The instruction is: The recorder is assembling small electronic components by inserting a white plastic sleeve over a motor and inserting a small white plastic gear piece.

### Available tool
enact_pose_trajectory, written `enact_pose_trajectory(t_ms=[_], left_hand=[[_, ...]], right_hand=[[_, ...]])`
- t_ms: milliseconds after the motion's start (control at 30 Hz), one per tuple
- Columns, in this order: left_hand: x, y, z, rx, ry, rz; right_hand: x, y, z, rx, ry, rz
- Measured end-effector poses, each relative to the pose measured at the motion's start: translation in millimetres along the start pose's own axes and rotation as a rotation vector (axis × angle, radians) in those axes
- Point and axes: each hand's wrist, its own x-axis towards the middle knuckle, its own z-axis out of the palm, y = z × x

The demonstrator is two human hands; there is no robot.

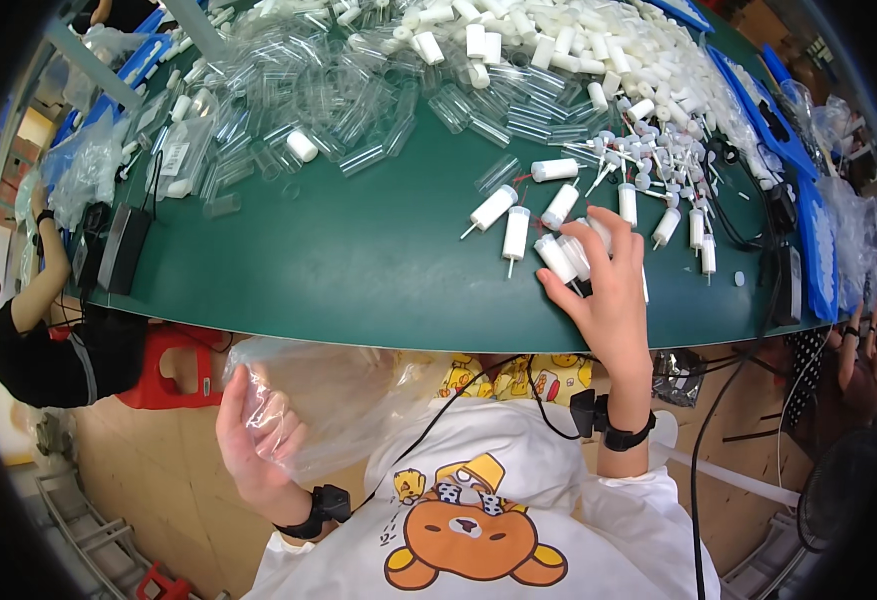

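Note:
My left hand (263, 425) is closed on the edge of a clear plastic bag (348, 410), which hangs in front of the table edge above my lap. On the green table, my right hand (608, 270) curls its thumb and fingers around several white caps with thin stems (556, 258); the palm side is partly hidden. More of these stemmed caps lie loosely around it, among them one white cap (515, 235) to the left and another (666, 227) to the right. Beyond them lies a heap of small stemmed white pieces (648, 160).
Clear tubes (358, 95) and plain white caps (578, 35) are heaped across the far side. Blue trays (758, 110) and a black cable (698, 450) are at the right. A person (38, 320) sits at the left, near a red stool (173, 370).

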Motion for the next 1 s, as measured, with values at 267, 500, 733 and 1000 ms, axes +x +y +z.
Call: enact_pose_trajectory(t_ms=[267,500,733,1000], left_hand=[[0,0,-2,-0.012,-0.027,-0.007],[2,-3,-1,-0.007,-0.051,0.001],[0,-2,0,-0.025,-0.062,0.016],[-1,2,9,0.033,0.089,0.008]], right_hand=[[-8,-21,13,0.123,-0.041,-0.079],[-22,-64,30,0.250,-0.088,-0.158],[-40,-116,59,0.263,-0.254,-0.484],[-56,-123,58,0.382,-0.604,-0.709]])
